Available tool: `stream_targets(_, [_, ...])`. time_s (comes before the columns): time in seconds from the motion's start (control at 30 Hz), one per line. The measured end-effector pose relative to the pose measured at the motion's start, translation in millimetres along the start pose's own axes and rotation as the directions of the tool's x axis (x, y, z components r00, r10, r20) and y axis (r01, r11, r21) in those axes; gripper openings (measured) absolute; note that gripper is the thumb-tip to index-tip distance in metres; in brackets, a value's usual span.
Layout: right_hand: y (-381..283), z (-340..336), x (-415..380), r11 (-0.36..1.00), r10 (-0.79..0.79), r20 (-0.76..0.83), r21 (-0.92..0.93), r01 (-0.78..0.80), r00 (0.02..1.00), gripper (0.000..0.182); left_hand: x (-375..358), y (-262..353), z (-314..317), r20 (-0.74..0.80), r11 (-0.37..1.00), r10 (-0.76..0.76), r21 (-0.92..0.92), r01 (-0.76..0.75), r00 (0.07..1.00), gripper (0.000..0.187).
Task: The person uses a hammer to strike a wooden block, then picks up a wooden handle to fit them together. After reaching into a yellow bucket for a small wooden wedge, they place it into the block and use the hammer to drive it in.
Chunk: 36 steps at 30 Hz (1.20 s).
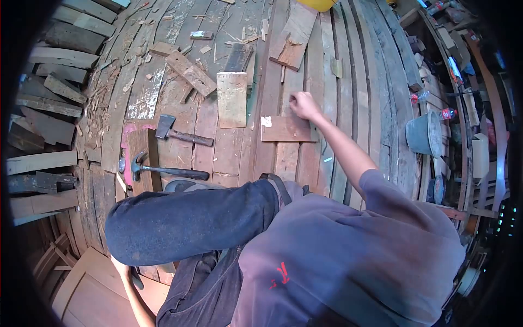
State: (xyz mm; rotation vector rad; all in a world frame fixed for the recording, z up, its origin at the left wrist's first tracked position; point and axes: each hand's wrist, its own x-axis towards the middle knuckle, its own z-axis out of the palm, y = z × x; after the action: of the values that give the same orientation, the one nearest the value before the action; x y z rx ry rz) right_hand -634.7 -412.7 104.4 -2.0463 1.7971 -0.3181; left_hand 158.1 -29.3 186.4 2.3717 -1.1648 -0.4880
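My right hand [306, 106] is closed, knuckles up, at the far edge of a short brown board [289, 129] on the plank floor. Whatever its fingers hold, if anything, is hidden. A white patch marks that board's left corner. Past my knee at the lower left, my left hand [121, 268] shows only in part, its fingers hidden. Close beside it is a dark object [137, 279] I cannot identify. A hatchet [182, 133] lies on the floor left of the board. Nearer my leg, a claw hammer [169, 171] rests against a wooden block [143, 155].
Wood offcuts [190, 72] and chips litter the floor ahead, around a pale block [232, 101]. A broken-ended plank [294, 35] lies farther off. Stacked timber [57, 106] lines the left; a grey bucket [424, 134] stands right. A panelled board [103, 291] lies at lower left.
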Motion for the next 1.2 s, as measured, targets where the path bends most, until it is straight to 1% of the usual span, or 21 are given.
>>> stream_targets(0.03, [-3.9,13.4,6.7,1.0,-0.008,-0.057,0.021,0.009,0.998,0.021,2.1,4.2,-4.0,0.009,1.0,0.017,-0.002,-0.017,1.0,0.031])
stream_targets(0.1, [-10.0,31.8,13.8,0.999,0.006,-0.159,0.052,0.002,0.987,0.023,10.4,11.8,-13.5,0.059,0.993,-0.015,-0.115,0.021,0.998,0.031])
stream_targets(0.13, [-13.2,36.7,17.5,0.999,0.002,-0.178,0.05,0.007,0.984,0.023,13.1,14.1,-18.6,0.084,0.985,-0.029,-0.17,0.043,0.996,0.03])
stream_targets(0.17, [-16.9,41.2,22.6,0.999,-0.004,-0.196,0.048,0.014,0.981,0.024,14.8,15.9,-23.6,0.079,0.993,0.013,-0.119,-0.004,0.997,0.034])
stream_targets(0.27, [-19.8,54.7,31.7,0.998,0.004,-0.21,0.065,0.01,0.978,0.023,13.7,19.6,-23.6,0.002,0.998,0.048,-0.031,-0.047,0.999,0.034])
stream_targets(0.3, [-20.8,55.5,32.2,0.997,0.016,-0.21,0.075,0.0,0.978,0.023,12.2,33.5,-24.1,0.069,0.996,0.027,-0.081,-0.022,0.997,0.035])
stream_targets(0.4, [-27.7,61.3,31.3,1.0,0.025,-0.23,0.017,-0.022,0.973,0.02,-1.3,54.4,-15.2,0.099,1.0,0.019,0.006,-0.02,0.995,0.039])
stream_targets(0.43, [-28.6,62.9,31.3,0.999,0.03,-0.244,0.026,-0.025,0.969,0.019,-3.8,50.4,-12.1,0.1,1.0,0.021,-0.001,-0.021,0.995,0.045])
stream_targets(0.47, [-29.3,64.6,30.3,0.999,0.036,-0.256,0.035,-0.028,0.966,0.019,-5.3,36.7,-8.8,0.133,0.998,0.019,0.051,-0.026,0.991,0.049])
stream_targets(0.53, [-30.2,66.3,30.1,0.999,0.041,-0.273,0.043,-0.031,0.961,0.018,-8.4,28.5,-4.5,0.196,0.988,0.011,0.15,-0.041,0.981,0.059])
stream_targets(0.57, [-30.3,66.5,30.0,0.999,0.041,-0.276,0.042,-0.03,0.96,0.018,-12.4,24.1,-5.6,0.27,0.977,-0.069,0.211,0.011,0.96,0.066])
stream_targets(0.67, [-34.1,66.8,31.2,0.999,0.044,-0.279,0.019,-0.04,0.959,0.018,-21.4,-16.4,7.7,0.21,0.976,-0.169,0.169,0.135,0.963,0.06])
stream_targets(0.77, [-37.6,63.7,32.0,0.997,0.071,-0.259,0.005,-0.072,0.963,0.02,-33.3,-1.7,8.0,0.197,0.948,-0.166,0.302,0.101,0.966,0.071])
stream_targets(0.8, [-40.1,61.4,31.8,0.996,0.085,-0.248,0.004,-0.086,0.965,0.02,-39.2,7.5,9.7,0.178,0.942,-0.183,0.314,0.121,0.967,0.072])
stream_targets(0.83, [-42.1,59.4,28.4,0.999,0.048,-0.235,0.021,-0.044,0.971,0.023,-45.6,17.5,11.3,0.158,0.935,-0.201,0.327,0.14,0.967,0.072])
stream_targets(0.9, [-47.1,54.7,10.9,0.997,-0.027,-0.211,0.06,0.04,0.977,0.029,-48.3,10.6,10.4,0.176,0.921,-0.233,0.355,0.159,0.957,0.072])
stream_targets(1.0, [-66.2,40.2,-38.2,0.965,-0.116,0.037,-0.233,0.122,0.993,0.055,-50.0,13.1,12.0,0.182,0.909,-0.266,0.374,0.184,0.947,0.072])
stream_targets(1.07, [-77.1,32.0,-70.7,0.94,-0.191,0.065,-0.276,0.202,0.979,0.07,-50.1,18.5,14.3,0.188,0.904,-0.281,0.38,0.194,0.941,0.072])
stream_targets(1.1, [-78.7,31.2,-79.6,0.925,-0.226,0.081,-0.295,0.24,0.971,0.078,-50.2,20.6,15.0,0.19,0.903,-0.283,0.382,0.195,0.94,0.072])
stream_targets(1.2, [-71.3,40.0,-88.8,0.934,-0.249,0.122,-0.234,0.271,0.961,0.09,-51.9,25.5,15.8,0.194,0.9,-0.294,0.386,0.203,0.936,0.072])
